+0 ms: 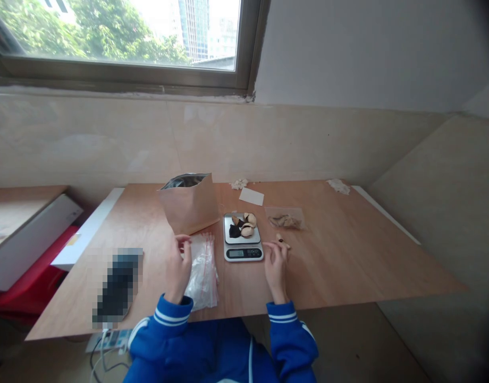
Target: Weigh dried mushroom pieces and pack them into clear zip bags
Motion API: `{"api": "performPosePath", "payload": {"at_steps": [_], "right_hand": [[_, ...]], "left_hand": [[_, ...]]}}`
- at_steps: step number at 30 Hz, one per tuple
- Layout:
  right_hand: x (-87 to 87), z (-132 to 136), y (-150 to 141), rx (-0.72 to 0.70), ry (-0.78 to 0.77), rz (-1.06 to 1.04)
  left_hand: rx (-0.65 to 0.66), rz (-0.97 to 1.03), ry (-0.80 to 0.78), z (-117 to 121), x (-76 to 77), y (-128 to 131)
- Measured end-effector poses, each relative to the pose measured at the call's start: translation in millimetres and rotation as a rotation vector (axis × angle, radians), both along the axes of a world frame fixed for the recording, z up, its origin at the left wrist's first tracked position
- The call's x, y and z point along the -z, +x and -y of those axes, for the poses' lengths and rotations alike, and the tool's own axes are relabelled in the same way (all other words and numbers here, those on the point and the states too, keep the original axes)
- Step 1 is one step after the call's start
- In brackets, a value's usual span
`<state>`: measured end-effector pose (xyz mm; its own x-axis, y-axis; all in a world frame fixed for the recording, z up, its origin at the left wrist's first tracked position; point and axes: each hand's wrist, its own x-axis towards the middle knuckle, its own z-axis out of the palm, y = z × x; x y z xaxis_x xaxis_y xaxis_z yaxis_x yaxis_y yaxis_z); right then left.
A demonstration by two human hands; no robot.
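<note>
A small digital kitchen scale [243,252] holds several cream-coloured, dark-edged dried pieces [248,227] and a black piece [234,231] on its plate. My right hand [275,263] is at the scale's right side, fingers stretched out and holding nothing visible. Just beyond its fingertips lies a small pale piece with a dark spot [283,241]. To the left, my left hand [178,271] is loosely bent, thumb and fingers apart, beside a stack of clear zip bags [203,274]. I see nothing in its grasp.
An open brown paper pouch [191,205] with a silvery lining stands behind the bags. Right of the scale lies a clear bag of brownish pieces [286,221]. A white card [251,196] lies behind the scale; a blurred phone [119,284] with a cable is at left.
</note>
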<state>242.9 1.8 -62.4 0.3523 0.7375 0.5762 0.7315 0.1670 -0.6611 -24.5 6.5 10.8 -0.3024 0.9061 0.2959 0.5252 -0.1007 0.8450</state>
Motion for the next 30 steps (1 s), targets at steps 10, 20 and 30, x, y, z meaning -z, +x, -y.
{"api": "performPosePath", "payload": {"at_steps": [10,20,30], "right_hand": [[-35.2,-44,-49,-0.338,-0.154,0.366],[-38.6,-50,-72,-0.322,-0.303,0.661],[-40.0,-53,-68,-0.576,-0.086,0.505]], "left_hand": [[0.305,-0.642,-0.442,23,40.9,22],[0.347,-0.819,-0.419,20,48.4,20],[0.325,-0.756,-0.338,18,53.8,20]]}}
